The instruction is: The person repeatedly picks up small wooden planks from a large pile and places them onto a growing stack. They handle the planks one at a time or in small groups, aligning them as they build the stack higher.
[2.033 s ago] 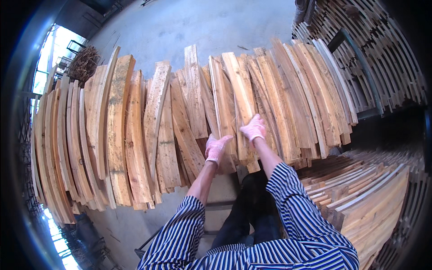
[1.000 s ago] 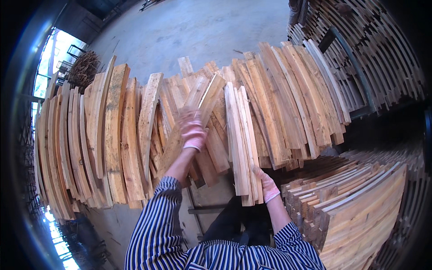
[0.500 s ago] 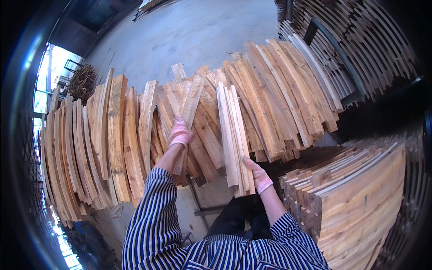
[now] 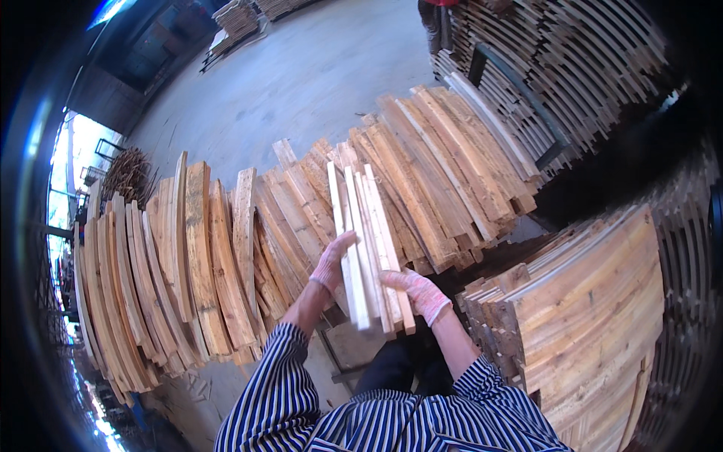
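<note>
Loose boards (image 4: 218, 264): long row, many, seemingly not yet picked up; my left hand (image 4: 332, 260): half-curled, gripping strips (image 4: 367, 248) at left; strips: few, picked up, between my hands, over row's near edge; my right hand (image 4: 416, 292): half-closed, gripping strips; stack (image 4: 584, 294): apparently piled already

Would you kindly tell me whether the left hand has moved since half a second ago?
Yes, the left hand has moved right, farther from the stained board in the row, to the wooden slats.
</note>
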The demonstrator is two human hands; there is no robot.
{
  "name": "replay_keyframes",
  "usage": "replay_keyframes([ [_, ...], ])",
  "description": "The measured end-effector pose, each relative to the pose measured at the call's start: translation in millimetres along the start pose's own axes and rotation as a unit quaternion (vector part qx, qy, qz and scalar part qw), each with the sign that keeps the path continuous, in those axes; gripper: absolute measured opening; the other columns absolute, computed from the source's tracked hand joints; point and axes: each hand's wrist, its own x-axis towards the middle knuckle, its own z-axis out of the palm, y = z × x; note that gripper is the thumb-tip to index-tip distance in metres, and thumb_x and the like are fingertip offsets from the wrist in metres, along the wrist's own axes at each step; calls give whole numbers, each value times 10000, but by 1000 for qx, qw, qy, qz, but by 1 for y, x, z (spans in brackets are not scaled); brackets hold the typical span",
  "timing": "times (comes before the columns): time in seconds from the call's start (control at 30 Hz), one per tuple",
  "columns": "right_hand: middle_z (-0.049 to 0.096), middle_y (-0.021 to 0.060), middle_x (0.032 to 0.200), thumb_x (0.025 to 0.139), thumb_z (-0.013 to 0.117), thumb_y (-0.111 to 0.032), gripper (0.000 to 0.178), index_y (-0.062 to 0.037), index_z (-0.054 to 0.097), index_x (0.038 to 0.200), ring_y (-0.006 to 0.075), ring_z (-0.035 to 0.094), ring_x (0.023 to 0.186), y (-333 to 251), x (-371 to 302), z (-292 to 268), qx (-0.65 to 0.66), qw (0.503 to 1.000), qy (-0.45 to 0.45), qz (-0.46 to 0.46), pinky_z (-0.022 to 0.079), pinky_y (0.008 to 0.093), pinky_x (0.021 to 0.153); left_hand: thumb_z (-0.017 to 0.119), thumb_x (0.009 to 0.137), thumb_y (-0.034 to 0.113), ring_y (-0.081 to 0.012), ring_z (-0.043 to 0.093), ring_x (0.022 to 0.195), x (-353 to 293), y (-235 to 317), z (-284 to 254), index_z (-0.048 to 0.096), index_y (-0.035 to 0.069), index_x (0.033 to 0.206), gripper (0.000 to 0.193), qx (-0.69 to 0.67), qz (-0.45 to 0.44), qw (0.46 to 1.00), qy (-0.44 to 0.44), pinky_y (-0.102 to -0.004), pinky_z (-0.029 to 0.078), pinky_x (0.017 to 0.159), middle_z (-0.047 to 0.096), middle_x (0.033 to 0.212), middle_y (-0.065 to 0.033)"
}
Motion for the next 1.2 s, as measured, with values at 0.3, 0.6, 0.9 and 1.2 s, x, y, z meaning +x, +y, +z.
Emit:
replay_keyframes([
  [0.3, 617, 275, 1319, 680, 945, -385, 1101, 83, 345, 1475, 340, 600, 1260, -50, -150, 80, -450, 848, 161, -228, 457, 375, 1089, 744, 878, 327, -225, 648, 1138, -90, 51, 84, 640, 10, 1294, 532, -151, 101, 982, 55, -383, 501, 1052, 693, 1209, -82],
  [0.6, 646, 194, 1253, 676, 913, -477, 989, 30, 495, 1414, 280, 641, 1148, -149, -379, 109, -399, 714, 251, -519, 518, 390, 1009, 690, 888, 263, -281, 699, 1029, -99, 169, 325, 643, -14, 1219, 434, -172, 303, 880, -323, -421, 586, 933, 712, 1153, -142],
  [0.9, 614, 161, 1328, 600, 985, -249, 1174, -77, 292, 1531, 280, 561, 1292, -133, -478, -19, -418, 529, 423, -606, 461, 422, 1127, 747, 909, 69, -199, 724, 941, -209, 145, 537, 576, 56, 1337, 462, 70, 382, 704, -594, -339, 600, 871, 745, 1035, -97],
  [1.2, 606, 206, 1357, 615, 989, -324, 1214, 20, 288, 1545, 306, 600, 1251, -83, -516, -2, -142, 633, 481, -590, 466, 389, 1111, 488, 1027, 206, -215, 586, 1308, -174, 131, 597, 518, -62, 1446, 498, 91, 73, 680, -724, -371, 416, 1168, 653, 1358, -134],
])
